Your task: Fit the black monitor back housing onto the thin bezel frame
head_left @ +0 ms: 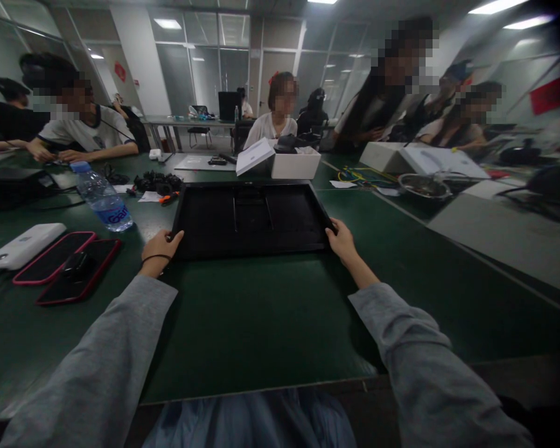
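A wide black tray-like panel (205, 218) with a raised rim lies across the green table in front of me. Two thin bars run down its recessed middle from the far side; its exact kind I cannot tell. My left hand (161, 249), a dark band at its wrist, is closed on the panel's near left corner. At the opposite short edge, my right hand (341, 241) grips the rim with the thumb on top. The fingers under the panel are partly hidden.
To my left are a water bottle (103, 198), a white device (25, 246) and two red-edged phones (51, 258). Behind the panel is an open white box (296, 166). At right stand a metal bowl (424, 186) and white boxes (508, 230). Several people sit around.
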Action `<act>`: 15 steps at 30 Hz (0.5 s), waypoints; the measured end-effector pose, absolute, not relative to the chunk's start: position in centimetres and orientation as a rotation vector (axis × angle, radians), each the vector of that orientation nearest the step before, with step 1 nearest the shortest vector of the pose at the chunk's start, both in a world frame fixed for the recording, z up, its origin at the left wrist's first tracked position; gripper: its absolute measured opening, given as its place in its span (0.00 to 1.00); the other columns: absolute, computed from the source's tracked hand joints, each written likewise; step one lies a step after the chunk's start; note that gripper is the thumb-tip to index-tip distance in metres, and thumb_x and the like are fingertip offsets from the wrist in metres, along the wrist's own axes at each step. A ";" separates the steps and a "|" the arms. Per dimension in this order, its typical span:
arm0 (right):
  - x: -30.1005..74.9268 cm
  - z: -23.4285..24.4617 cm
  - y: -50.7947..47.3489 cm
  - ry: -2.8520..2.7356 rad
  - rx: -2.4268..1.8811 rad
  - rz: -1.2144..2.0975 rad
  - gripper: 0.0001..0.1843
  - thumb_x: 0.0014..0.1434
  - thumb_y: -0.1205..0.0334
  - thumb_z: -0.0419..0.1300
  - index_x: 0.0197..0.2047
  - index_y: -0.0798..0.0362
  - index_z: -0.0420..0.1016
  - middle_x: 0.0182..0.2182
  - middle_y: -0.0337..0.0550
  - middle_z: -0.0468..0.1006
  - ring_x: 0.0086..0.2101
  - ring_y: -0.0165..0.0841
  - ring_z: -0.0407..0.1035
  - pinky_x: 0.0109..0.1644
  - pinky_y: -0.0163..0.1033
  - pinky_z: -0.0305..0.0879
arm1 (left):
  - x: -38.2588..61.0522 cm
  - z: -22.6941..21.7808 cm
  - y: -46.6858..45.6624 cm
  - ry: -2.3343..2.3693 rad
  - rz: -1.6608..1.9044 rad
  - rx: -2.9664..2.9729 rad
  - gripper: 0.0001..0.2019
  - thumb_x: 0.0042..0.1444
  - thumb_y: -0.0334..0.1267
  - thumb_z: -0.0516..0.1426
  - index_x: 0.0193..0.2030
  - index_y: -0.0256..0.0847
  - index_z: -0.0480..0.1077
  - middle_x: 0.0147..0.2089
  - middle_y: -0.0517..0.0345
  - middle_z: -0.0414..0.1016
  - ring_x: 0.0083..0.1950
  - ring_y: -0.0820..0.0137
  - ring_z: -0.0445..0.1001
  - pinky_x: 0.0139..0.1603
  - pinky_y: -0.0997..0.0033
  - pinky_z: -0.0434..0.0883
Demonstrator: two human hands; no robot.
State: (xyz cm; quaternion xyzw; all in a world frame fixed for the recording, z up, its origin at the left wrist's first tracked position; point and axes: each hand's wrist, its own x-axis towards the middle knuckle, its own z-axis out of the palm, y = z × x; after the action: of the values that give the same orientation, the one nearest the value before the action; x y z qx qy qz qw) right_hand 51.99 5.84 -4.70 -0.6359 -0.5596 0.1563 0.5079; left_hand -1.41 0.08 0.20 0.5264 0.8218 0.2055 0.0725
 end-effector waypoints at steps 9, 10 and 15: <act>50.4 -2.4 4.0 -1.235 -1.547 0.690 0.30 0.55 0.59 0.63 0.61 0.52 0.66 0.44 0.49 0.80 0.42 0.42 0.78 0.51 0.53 0.76 | -3.2 -1.2 1.2 2.495 0.606 1.649 0.28 0.65 0.55 0.48 0.60 0.38 0.72 0.53 0.39 0.79 0.54 0.49 0.77 0.51 0.54 0.72; 50.1 -2.0 3.8 -1.208 -1.531 0.740 0.30 0.55 0.58 0.63 0.61 0.51 0.67 0.44 0.49 0.81 0.42 0.42 0.78 0.50 0.51 0.77 | -3.4 -1.3 1.4 2.499 0.611 1.657 0.27 0.65 0.54 0.47 0.59 0.38 0.73 0.53 0.39 0.79 0.54 0.49 0.77 0.51 0.55 0.72; 49.2 -1.1 4.2 -1.131 -1.484 0.874 0.33 0.54 0.60 0.65 0.64 0.48 0.67 0.44 0.46 0.82 0.44 0.41 0.78 0.53 0.51 0.76 | -3.9 -1.8 1.8 2.518 0.636 1.732 0.27 0.64 0.52 0.49 0.60 0.34 0.73 0.55 0.36 0.77 0.56 0.50 0.75 0.52 0.57 0.72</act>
State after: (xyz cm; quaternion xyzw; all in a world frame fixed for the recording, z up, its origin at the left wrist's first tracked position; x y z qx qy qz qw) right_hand 49.17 4.16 -1.14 -0.6175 -0.4706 0.3639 0.5146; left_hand -3.87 1.76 -1.80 0.5549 0.8066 0.2036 0.0099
